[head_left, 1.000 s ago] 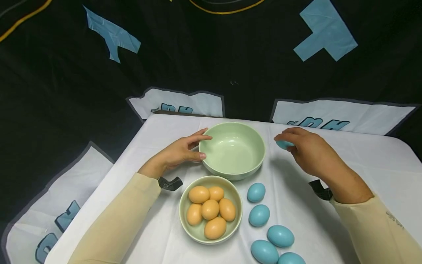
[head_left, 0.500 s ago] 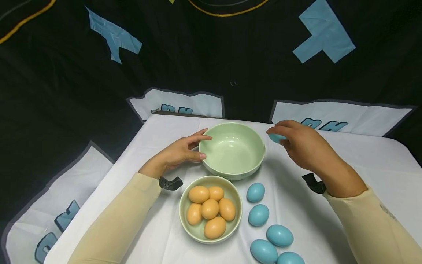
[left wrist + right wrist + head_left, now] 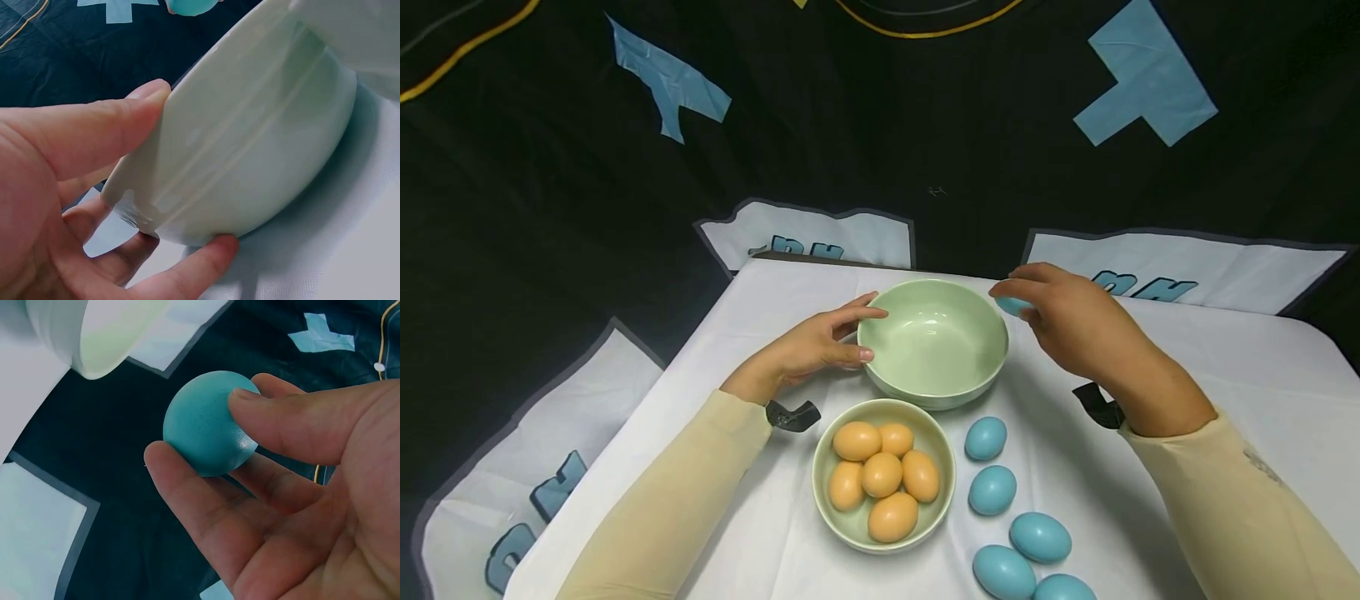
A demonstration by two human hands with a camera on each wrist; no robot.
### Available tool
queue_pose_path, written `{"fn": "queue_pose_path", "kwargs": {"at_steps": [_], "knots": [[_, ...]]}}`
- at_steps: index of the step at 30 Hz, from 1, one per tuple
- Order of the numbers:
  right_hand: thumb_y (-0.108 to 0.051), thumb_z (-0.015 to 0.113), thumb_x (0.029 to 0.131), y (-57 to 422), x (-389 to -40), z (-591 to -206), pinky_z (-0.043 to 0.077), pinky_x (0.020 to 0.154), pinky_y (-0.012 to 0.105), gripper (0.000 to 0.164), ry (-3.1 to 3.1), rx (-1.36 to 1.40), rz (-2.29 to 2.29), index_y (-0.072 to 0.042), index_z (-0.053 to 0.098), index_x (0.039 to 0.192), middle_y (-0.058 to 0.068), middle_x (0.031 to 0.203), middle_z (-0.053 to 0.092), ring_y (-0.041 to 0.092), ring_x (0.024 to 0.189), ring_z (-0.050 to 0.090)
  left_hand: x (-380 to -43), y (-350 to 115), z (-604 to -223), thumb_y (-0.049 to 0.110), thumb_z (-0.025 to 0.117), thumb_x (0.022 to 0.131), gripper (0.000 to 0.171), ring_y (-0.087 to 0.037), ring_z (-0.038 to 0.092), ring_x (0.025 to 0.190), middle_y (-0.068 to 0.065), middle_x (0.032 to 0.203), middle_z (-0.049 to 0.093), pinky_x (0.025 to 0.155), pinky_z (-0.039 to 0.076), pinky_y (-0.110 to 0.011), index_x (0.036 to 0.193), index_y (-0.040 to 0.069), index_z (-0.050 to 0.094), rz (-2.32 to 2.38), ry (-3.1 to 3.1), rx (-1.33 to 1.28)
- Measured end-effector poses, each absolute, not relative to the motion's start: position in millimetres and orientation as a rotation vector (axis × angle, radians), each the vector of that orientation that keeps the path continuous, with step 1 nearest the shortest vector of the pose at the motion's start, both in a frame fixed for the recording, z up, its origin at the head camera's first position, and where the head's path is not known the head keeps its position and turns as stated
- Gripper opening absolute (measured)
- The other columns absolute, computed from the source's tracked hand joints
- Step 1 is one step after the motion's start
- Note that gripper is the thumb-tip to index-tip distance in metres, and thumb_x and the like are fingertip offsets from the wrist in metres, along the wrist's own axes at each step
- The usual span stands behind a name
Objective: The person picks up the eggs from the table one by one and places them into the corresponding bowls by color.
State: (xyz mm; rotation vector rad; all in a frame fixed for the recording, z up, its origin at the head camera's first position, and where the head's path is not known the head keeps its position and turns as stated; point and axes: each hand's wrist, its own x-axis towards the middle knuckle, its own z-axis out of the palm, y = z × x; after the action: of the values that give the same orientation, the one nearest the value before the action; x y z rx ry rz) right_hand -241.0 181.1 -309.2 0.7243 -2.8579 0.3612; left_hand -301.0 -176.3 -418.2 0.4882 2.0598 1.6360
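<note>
The larger light green bowl [image 3: 932, 346] has nothing in it. My left hand [image 3: 812, 346] holds it at its left side. In the left wrist view the thumb [image 3: 119, 128] lies at the rim while the fingers spread along the outer wall. My right hand [image 3: 1067, 317] grips a blue egg [image 3: 209, 425] between thumb and fingertips, raised just beyond the bowl's right rim. Nearer the front stands a smaller green bowl [image 3: 820, 492] with several orange eggs [image 3: 882, 475]. To its right several blue eggs [image 3: 992, 490] lie on the white cloth.
A white cloth [image 3: 760, 517] covers the table, whose far edge runs just behind the larger bowl. Beyond it hangs a black backdrop [image 3: 880, 150] with blue tape pieces [image 3: 1138, 75] and white lettered panels [image 3: 842, 237].
My right hand has moved left and slightly upward with the blue egg, closer to the larger bowl's rim. The left hand keeps its place on the bowl.
</note>
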Motion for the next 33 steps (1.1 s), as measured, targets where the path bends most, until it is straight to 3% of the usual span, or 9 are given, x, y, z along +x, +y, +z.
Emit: {"fn": "queue_pose_path", "kwargs": {"at_steps": [8, 15, 33], "knots": [[0.006, 0.062, 0.098, 164.4, -246.4, -308.0, 0.059, 0.096, 0.056, 0.046, -2.846, 0.782, 0.377, -0.021, 0.071, 0.135, 0.014, 0.143, 0.062, 0.04, 0.124, 0.067, -301.1, -177.2, -419.2, 0.005, 0.08, 0.092, 0.07, -0.022, 0.022, 0.163, 0.016, 0.177, 0.015, 0.096, 0.062, -0.037, 0.155, 0.015, 0.052, 1.634, 2.061, 0.487], [0.004, 0.062, 0.099, 146.5, -251.5, -306.7, 0.06, 0.093, 0.055, 0.047, -2.865, 0.819, 0.383, -0.023, 0.07, 0.136, 0.013, 0.144, 0.062, 0.039, 0.121, 0.068, -299.8, -175.5, -417.8, 0.003, 0.08, 0.092, 0.07, -0.023, 0.023, 0.163, 0.014, 0.177, 0.015, 0.091, 0.061, -0.03, 0.155, 0.014, 0.052, 1.645, 2.054, 0.489], [0.006, 0.066, 0.096, 107.8, -262.8, -315.6, 0.061, 0.095, 0.049, 0.042, -2.732, 1.036, 0.461, -0.018, 0.074, 0.13, 0.012, 0.135, 0.068, 0.034, 0.118, 0.071, -299.7, -176.6, -416.0, 0.006, 0.08, 0.092, 0.067, -0.023, 0.026, 0.162, 0.019, 0.176, 0.014, 0.096, 0.061, -0.035, 0.153, 0.018, 0.055, 1.644, 2.036, 0.463]]}}
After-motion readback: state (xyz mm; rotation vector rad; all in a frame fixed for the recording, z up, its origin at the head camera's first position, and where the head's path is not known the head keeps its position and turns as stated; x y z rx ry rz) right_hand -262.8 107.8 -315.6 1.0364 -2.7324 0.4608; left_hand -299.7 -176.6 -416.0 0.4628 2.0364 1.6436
